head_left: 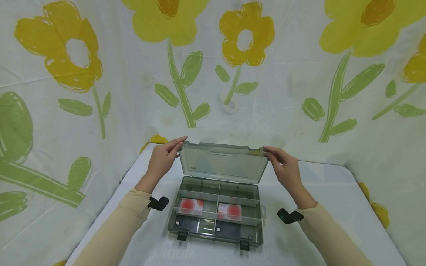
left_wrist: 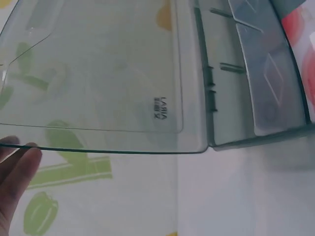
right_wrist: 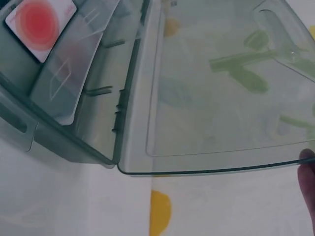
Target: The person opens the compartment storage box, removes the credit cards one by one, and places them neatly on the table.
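Note:
A grey see-through compartment box (head_left: 221, 223) lies on the table, its hinged lid (head_left: 226, 162) raised and leaning back. At the lid's upper left corner, my left hand (head_left: 163, 157) pinches the edge between thumb and fingers. My right hand (head_left: 285, 166) pinches the opposite upper corner the same way. Inside the box, two white cards with red circles, a left one (head_left: 191, 206) and a right one (head_left: 229, 212), lie in the middle row. Two dark flat pieces, a left one (head_left: 187, 224) and a right one (head_left: 227, 229), sit in the front row behind clear dividers.
Two dark latches, a left one (head_left: 182, 236) and a right one (head_left: 244, 245), hang from the box's front edge. A small handle loop (head_left: 263, 212) sticks out on its right side. White cloth with printed yellow flowers (head_left: 246, 40) surrounds the white table (head_left: 313, 192).

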`<state>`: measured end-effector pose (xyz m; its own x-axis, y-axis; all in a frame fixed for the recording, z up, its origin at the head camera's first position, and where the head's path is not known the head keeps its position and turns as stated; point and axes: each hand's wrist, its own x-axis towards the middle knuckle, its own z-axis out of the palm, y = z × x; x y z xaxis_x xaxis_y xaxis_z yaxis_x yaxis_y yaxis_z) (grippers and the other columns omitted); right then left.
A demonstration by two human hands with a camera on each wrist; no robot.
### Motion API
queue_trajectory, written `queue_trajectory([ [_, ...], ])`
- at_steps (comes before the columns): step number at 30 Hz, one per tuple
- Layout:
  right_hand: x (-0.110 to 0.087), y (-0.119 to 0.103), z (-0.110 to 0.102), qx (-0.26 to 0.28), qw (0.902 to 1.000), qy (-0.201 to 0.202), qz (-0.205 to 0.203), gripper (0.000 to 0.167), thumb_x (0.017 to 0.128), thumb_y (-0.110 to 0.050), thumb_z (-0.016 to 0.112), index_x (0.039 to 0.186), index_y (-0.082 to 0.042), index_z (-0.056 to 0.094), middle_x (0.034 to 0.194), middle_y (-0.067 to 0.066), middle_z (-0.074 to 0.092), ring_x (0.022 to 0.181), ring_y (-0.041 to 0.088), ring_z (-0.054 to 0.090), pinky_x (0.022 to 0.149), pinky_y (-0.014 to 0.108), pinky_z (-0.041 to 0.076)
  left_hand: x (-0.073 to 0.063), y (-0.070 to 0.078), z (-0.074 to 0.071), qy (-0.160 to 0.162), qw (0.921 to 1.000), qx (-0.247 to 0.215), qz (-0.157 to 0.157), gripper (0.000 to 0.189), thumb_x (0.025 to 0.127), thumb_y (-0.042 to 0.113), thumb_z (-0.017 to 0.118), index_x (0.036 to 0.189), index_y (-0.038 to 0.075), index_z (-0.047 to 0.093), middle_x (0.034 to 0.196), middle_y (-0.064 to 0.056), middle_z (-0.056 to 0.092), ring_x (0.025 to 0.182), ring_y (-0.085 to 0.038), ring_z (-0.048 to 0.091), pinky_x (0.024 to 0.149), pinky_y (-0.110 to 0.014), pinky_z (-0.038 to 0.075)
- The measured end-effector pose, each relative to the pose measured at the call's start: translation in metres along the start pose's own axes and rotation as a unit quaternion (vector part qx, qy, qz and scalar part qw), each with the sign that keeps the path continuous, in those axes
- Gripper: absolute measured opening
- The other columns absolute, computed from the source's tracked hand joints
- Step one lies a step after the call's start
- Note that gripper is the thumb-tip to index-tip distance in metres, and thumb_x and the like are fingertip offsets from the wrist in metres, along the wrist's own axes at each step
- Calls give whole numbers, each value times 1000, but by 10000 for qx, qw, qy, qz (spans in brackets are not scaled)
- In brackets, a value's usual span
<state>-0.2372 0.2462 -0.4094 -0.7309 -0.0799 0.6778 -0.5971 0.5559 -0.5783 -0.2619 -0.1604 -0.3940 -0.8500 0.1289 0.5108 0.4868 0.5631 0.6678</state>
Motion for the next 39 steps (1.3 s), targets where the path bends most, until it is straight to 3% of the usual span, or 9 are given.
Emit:
queue_trajectory([
  [2,0,4,3,-82,9999,-40,-85,37,96,3,66,131,-10,68,118,12,72,101,14,71,86,4,51,3,-2,4,86,9992,351,172,37,103,18,63,139,24,66,91,-10,76,58,-20,58,51,-25,55],
  [3,0,5,5,-127,9998,-86,-106,41,96,5,66,134,-10,66,119,13,71,102,20,72,86,5,52,3,-4,6,66,9986,480,215,40,103,19,63,143,25,62,87,-10,75,59,-20,58,48,-27,51],
  [5,0,8,9,-237,9994,-241,-98,52,94,7,67,142,-12,58,122,15,69,102,30,72,87,12,56,4,-7,9,-16,9972,689,274,47,104,22,61,150,25,54,93,-13,75,62,-24,63,50,-34,52],
  [8,-3,15,14,-351,9981,-499,-42,73,93,10,66,156,-17,42,126,17,67,103,34,72,86,32,63,4,-10,14,-333,9974,620,128,59,105,25,60,160,27,36,121,-16,71,95,-31,74,78,-44,65],
  [10,-5,19,17,-476,9970,-617,-5,84,93,12,65,162,-21,29,129,17,66,102,35,72,84,43,63,5,-13,17,-520,9975,487,-1,67,105,26,60,163,29,27,140,-18,61,114,-35,68,92,-49,61],
  [13,-8,25,22,-651,9951,-747,65,94,94,12,64,165,-23,13,134,17,62,102,35,72,84,49,63,6,-16,20,-738,9968,284,-139,75,105,27,59,165,31,14,147,-19,54,122,-37,63,99,-49,57],
  [22,-21,37,30,-798,9868,-1154,802,102,96,5,65,165,-25,-4,151,14,51,105,34,71,81,51,64,0,-35,29,-1101,9931,-194,-348,88,105,30,60,164,30,-6,150,-25,48,130,-40,56,102,-53,55],
  [26,-28,45,34,-829,9807,-1426,1046,106,96,3,67,164,-29,-7,153,19,47,104,34,71,82,50,64,-5,-43,33,-1343,9887,-340,-572,88,105,30,59,164,30,-6,151,-26,47,133,-41,53,104,-53,53],
  [39,-42,56,42,-606,9686,-1998,1348,114,93,6,69,163,-32,-13,162,10,36,101,30,72,75,38,65,-18,-62,41,-2018,9697,-663,-1205,87,105,31,59,164,31,-5,153,-24,45,135,-43,50,109,-61,46],
])
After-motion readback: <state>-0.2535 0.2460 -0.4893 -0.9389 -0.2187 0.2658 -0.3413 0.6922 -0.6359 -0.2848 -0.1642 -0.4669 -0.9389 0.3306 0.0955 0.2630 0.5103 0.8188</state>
